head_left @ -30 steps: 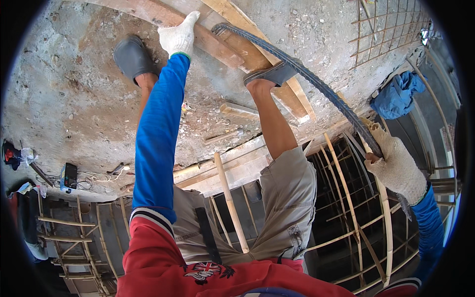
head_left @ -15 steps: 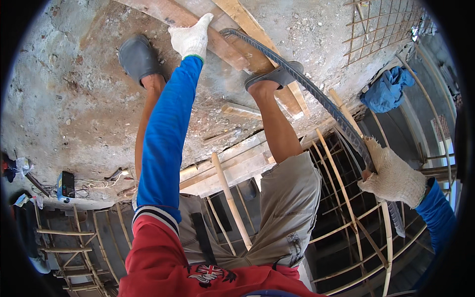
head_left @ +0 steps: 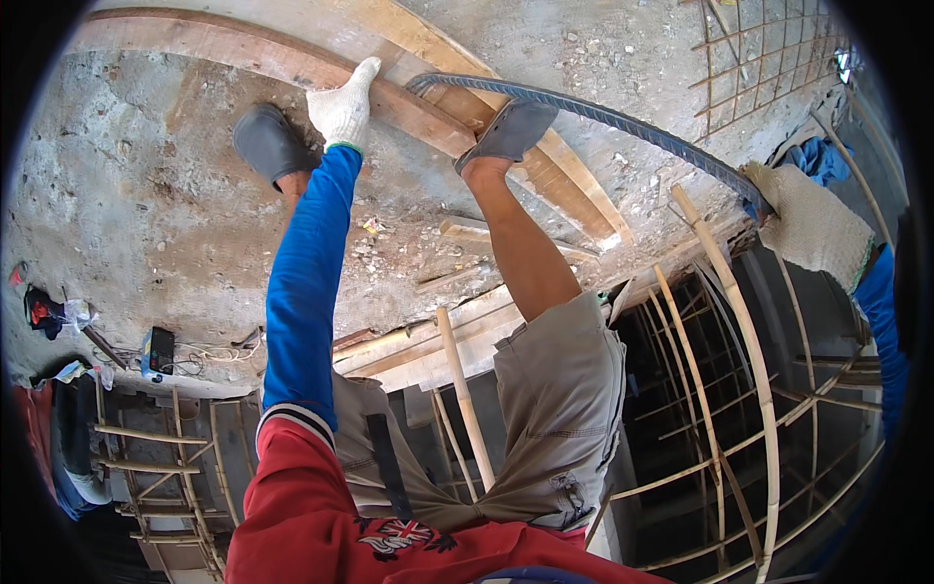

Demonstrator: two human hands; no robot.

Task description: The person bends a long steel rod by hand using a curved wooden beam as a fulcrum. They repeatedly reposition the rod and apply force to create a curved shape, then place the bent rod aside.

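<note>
My left hand, in a white knit glove, is closed on the near edge of a long wooden plank; its thumb lies on top and its fingers are mostly hidden. At the right, my gloved right hand grips a dark ribbed steel crowbar. The bar's hooked end is at a gap beside the plank's right end, over other boards. My right foot, in a grey clog, rests at the plank's right end, next to the bar. The bar's far right end is hidden by my hand.
Rough concrete with rubble lies under my left clog. Behind its edge drops an opening with bamboo poles. A rusty wire mesh lies at upper right, a blue cloth at right, and a small box with wires at left.
My right hand has moved up and outward, bringing the crowbar's held end higher. My left hand has shifted slightly left and down in view, still on the plank. My right foot appears higher.
</note>
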